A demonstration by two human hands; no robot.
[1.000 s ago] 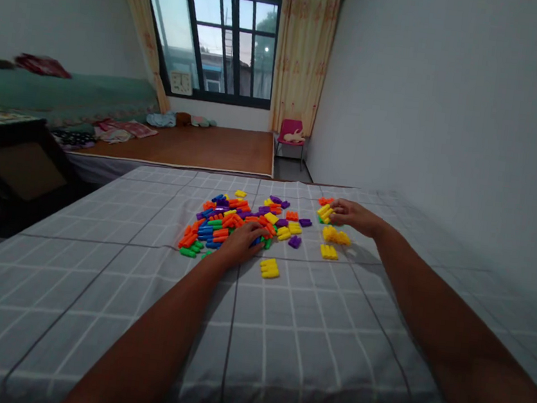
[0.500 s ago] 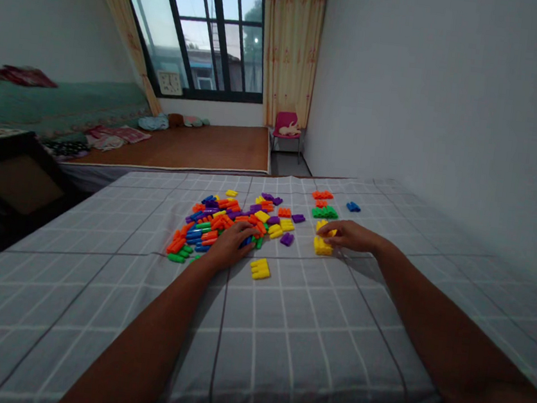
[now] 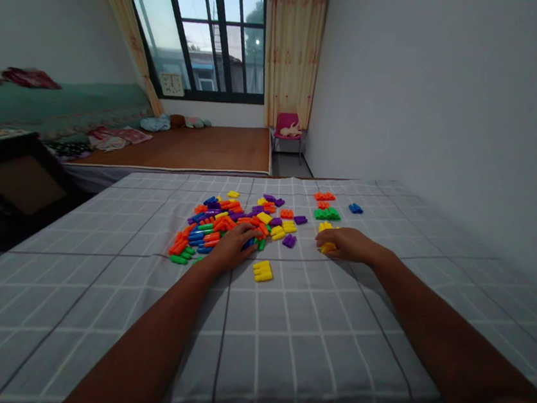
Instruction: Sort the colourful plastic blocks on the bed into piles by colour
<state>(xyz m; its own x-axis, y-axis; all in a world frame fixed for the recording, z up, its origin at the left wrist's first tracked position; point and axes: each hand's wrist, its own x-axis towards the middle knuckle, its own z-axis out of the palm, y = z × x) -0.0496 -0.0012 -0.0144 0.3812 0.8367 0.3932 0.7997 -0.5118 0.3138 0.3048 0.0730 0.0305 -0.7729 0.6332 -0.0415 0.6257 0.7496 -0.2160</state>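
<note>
A heap of colourful plastic building blocks (image 3: pixel 225 222) lies on the checked cloth. My left hand (image 3: pixel 234 248) rests at the heap's right side, its fingers stretched over the blocks; a blue block (image 3: pixel 248 243) shows beside its fingertips. To the right, my right hand (image 3: pixel 348 244) is closed on a yellow block (image 3: pixel 325 248) low over the cloth, and its fingers hide part of it. More yellow (image 3: pixel 328 226) shows just behind those fingers; I cannot tell whether the two are joined. A separate yellow block (image 3: pixel 263 271) lies flat in front of the heap, between my hands.
Beyond my right hand lie a green block (image 3: pixel 327 214), an orange block (image 3: pixel 324 196) and a blue block (image 3: pixel 355 208). A purple block (image 3: pixel 288 241) sits between the heap and that hand. The grey checked cloth (image 3: pixel 305 348) covers the surface; a white wall (image 3: pixel 454 106) runs along the right.
My right hand has shifted slightly down and its fingers now cover more of the yellow block. The left hand stays in place on the heap. The whole view has moved slightly.
</note>
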